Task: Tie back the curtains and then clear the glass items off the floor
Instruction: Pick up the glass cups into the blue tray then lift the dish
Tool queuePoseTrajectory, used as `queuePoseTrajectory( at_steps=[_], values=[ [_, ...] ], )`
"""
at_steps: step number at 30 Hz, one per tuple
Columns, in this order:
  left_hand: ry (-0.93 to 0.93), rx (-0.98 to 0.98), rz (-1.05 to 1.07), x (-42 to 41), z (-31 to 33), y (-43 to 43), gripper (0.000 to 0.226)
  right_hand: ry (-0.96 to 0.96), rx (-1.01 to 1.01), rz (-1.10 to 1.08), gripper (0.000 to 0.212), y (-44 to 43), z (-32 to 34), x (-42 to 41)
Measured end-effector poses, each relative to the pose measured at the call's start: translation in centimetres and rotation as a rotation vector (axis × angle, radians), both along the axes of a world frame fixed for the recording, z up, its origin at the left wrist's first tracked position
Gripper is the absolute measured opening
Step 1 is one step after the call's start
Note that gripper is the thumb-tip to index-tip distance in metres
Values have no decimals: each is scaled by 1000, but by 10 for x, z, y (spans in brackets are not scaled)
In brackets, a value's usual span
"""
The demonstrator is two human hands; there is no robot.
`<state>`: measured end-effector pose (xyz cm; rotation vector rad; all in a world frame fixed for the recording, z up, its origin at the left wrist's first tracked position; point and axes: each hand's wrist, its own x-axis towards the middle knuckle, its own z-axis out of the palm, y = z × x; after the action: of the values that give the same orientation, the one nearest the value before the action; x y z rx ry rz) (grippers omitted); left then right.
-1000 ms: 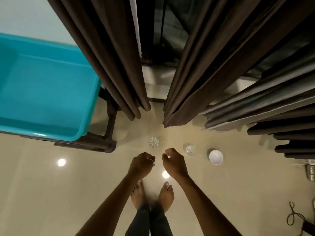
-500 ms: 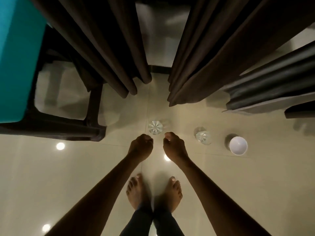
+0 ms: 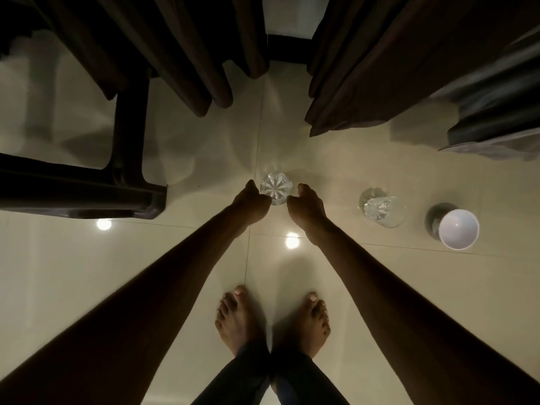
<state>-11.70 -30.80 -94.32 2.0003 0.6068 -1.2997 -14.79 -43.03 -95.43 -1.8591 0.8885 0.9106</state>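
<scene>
A cut-glass tumbler (image 3: 276,187) stands upright on the pale tiled floor (image 3: 409,287), in the middle of the view and just near of the gap between the curtains. The left hand (image 3: 252,201) comes in at its left side and the right hand (image 3: 306,204) at its right, so the glass sits between them. Both hands have their fingers curled in narrow, knuckles up, and they meet the glass's outline. I cannot tell whether either one actually grips it.

To the right, well apart from the first, a second clear glass (image 3: 381,212) stands on the floor. Just beside that, further right, is a white bowl (image 3: 459,230).

Beyond the glasses the left curtain (image 3: 181,54) and the right curtain (image 3: 380,68) hang loose in dark brown folds with a narrow opening between them. A grey curtain (image 3: 496,112) lies at the far right. A dark furniture frame (image 3: 128,135) stands on the left. Bare feet (image 3: 242,317) are planted close together near the bottom, and a round light reflection (image 3: 292,240) shines on the tile between the forearms.
</scene>
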Motion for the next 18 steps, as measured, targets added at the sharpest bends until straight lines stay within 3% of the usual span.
queuePoseTrajectory(
  at_steps=[4,12,15,18],
  values=[
    [-35,-36,1,-3,-11,-6,24,-28,11,-56,36,9,-15,5],
    [-82,139,83,-29,28,-19,19,-95,-57,-210,33,12,23,-6],
    [-233,130,128,-27,51,-15,37,-116,-83,-191,31,9,53,-14],
    [-366,178,103,-30,94,-15,39,-158,-116,-230,26,7,92,-23]
  ],
)
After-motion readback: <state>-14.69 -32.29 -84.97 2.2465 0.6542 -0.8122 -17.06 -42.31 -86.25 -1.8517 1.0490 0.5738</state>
